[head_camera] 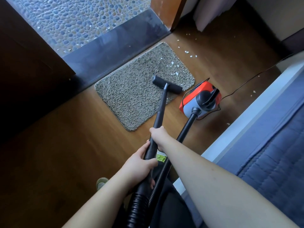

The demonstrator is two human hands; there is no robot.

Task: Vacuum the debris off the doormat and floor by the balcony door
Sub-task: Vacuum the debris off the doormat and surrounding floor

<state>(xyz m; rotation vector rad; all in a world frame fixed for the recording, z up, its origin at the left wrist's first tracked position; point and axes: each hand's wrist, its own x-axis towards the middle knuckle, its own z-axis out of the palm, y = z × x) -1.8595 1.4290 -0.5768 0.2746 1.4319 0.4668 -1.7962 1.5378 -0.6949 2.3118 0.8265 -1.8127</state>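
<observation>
Shaggy grey-beige rectangular doormat point(141, 89) lies on brown wood-plank floor point(65, 145), its far long edge just beside the dark stone door sill point(115, 51); everything else located vs. this mat. Black flat vacuum floor head point(167, 84) rests on the mat's right half, near its right end. Straight black wand tube point(160, 112) runs from the head back over the mat's near edge toward the person. Right hand point(158, 137) is just off the mat's near-right corner, fingers wrapped round the wand. Left hand point(139, 165) is further from the mat, lower on the same tube, fingers & thumb curled round it just above the ribbed black hose point(184, 134). Hose loops back up to the red-and-grey canister vacuum body point(199, 99), standing on the floor just beside the mat's right end. White debris flakes point(175, 69) sit on the mat beyond the head; more scattered on the floor past the mat's far-right corner and on the pebbled balcony floor point(74, 18) beyond the sill. Thin black power cord point(246, 83) trails right from the canister. Blue quilted bed point(271, 153) well right of the mat.
</observation>
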